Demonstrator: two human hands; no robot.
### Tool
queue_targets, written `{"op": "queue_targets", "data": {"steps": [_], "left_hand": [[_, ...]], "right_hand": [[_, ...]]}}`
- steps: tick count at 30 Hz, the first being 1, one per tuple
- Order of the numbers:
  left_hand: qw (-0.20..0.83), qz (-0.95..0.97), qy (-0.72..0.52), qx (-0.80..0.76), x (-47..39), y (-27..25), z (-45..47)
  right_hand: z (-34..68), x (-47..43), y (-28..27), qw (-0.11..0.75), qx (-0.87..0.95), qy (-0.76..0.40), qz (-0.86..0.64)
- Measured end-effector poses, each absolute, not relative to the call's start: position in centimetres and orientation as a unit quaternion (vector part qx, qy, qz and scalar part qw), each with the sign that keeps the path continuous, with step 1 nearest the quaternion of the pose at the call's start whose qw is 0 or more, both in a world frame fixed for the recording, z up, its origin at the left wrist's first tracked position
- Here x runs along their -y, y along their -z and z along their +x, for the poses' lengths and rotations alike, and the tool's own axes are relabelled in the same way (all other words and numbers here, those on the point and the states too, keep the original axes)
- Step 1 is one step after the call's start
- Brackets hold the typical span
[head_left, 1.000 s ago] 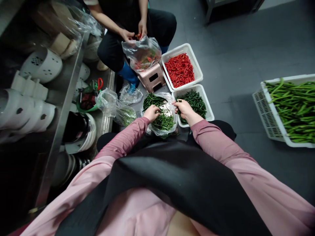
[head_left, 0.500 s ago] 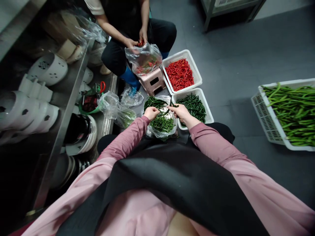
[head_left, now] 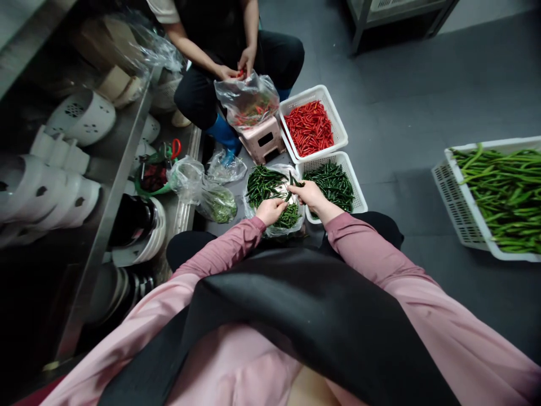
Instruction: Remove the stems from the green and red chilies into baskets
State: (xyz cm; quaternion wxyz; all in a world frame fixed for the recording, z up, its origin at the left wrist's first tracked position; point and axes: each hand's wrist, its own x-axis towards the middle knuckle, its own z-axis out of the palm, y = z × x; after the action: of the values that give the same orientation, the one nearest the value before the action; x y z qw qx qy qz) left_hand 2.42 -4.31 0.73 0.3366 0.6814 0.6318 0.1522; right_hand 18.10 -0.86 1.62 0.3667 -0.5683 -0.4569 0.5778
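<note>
We note a few slender, dark green chilies (head_left: pixel 296 181) in the right hand (head_left: pixel 311 194), their ends projecting beyond the fingers above an open, clear plastic bag (head_left: pixel 301 219). In the bag we observe two heaps: long green chilies (head_left: pixel 259 181) lying loosely at the far left, and thinner, lighter green pieces (head_left: pixel 289 216) at the near side, partly hidden; we cannot tell whether these are stems. A pale patch shows between. Just right of the bag we record glossy dark green chilies (head_left: pixel 335 183), jumbled in a white basket (head_left: pixel 362 204).
</note>
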Motion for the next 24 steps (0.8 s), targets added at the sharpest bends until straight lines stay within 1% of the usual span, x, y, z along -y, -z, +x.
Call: {"op": "queue_targets", "data": {"steps": [2, 4, 5, 6, 7, 11, 12, 17, 21, 24], "left_hand": [[0.376, 0.639, -0.140, -0.656, 4.8, -0.1, 2.8], [0.429, 0.589, -0.089, -0.679, 5.2, 0.8, 3.0], [0.441, 0.581, -0.056, -0.682, 5.2, 1.1, 2.8], [0.431, 0.592, -0.029, -0.680, 5.0, 1.5, 2.6], [0.397, 0.620, -0.011, -0.677, 4.7, 1.7, 2.2], [0.174, 0.737, 0.002, -0.653, 1.5, 2.2, 0.2], [0.142, 0.757, 0.011, -0.638, 0.4, 2.3, -0.2], [0.089, 0.837, 0.097, -0.532, -3.8, 4.2, -0.3], [0.062, 0.840, 0.169, -0.511, -4.7, 5.9, 0.8], [0.053, 0.843, 0.185, -0.501, -4.8, 6.5, 1.0]], "right_hand": [[18.0, 1.0, -1.4, 0.371, 0.509, -0.507, -0.589], [18.0, 1.2, -1.3, 0.391, 0.550, -0.438, -0.594], [18.1, 1.2, -1.4, 0.402, 0.558, -0.419, -0.593], [18.2, 1.2, -1.5, 0.412, 0.555, -0.415, -0.592], [18.4, 1.2, -1.6, 0.420, 0.538, -0.426, -0.594], [19.3, 0.7, -2.2, 0.447, 0.393, -0.544, -0.592], [19.5, 0.6, -2.4, 0.452, 0.366, -0.568, -0.583], [19.2, 0.5, -3.2, 0.445, 0.333, -0.622, -0.552], [19.0, 0.5, -3.2, 0.441, 0.333, -0.619, -0.558], [19.1, 0.4, -3.2, 0.435, 0.330, -0.617, -0.566]]}}
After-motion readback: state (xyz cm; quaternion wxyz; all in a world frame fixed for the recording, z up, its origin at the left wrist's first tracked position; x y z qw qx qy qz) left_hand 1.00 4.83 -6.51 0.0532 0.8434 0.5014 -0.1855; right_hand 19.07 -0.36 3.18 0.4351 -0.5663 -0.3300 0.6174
